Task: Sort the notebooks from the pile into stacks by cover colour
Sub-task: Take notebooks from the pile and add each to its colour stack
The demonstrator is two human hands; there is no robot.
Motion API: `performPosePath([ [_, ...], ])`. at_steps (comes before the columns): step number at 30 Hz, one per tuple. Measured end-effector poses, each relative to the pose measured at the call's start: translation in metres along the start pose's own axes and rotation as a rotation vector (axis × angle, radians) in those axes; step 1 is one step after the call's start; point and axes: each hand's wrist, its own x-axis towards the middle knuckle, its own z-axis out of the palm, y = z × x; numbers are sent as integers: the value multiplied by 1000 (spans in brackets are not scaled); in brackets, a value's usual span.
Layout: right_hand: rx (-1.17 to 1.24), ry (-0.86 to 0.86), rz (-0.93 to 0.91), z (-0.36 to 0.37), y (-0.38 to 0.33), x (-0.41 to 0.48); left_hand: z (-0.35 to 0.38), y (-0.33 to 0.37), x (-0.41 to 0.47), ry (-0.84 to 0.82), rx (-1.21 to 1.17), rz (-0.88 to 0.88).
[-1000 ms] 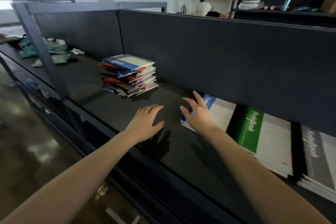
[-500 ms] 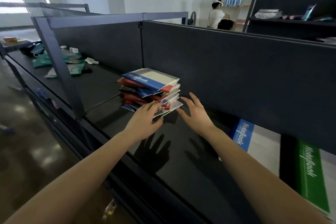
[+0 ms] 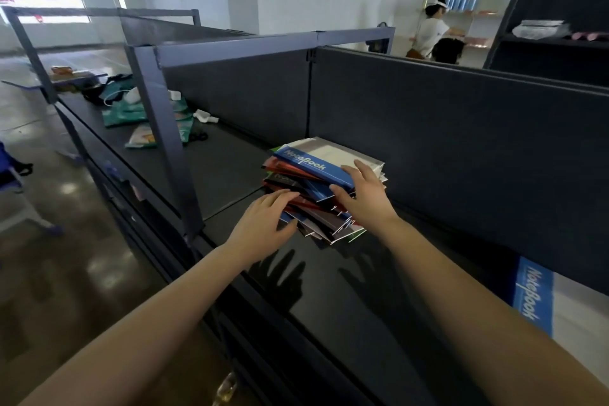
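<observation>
Atop the pile [image 3: 318, 217], right hand [image 3: 365, 199] pinches the blue notebook [image 3: 306, 165] — left hand [image 3: 263, 224] rests flat against it — a quick pull may spill the skewed covers.

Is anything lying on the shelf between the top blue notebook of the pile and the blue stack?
Nothing visible. The shelf between the top blue notebook and the blue stack shows only hand shadows; the right hand pinches that notebook's edge.

2 forearms, bare along their whole visible length, end in bare hands: left hand [image 3: 263, 224] and right hand [image 3: 365, 198], both at the notebook pile [image 3: 306, 166].
</observation>
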Motion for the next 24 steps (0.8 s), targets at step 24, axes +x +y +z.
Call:
performPosePath([
  [24,-522,-10,67,6,-14,52,-1,-43,11,-81,-124,7],
])
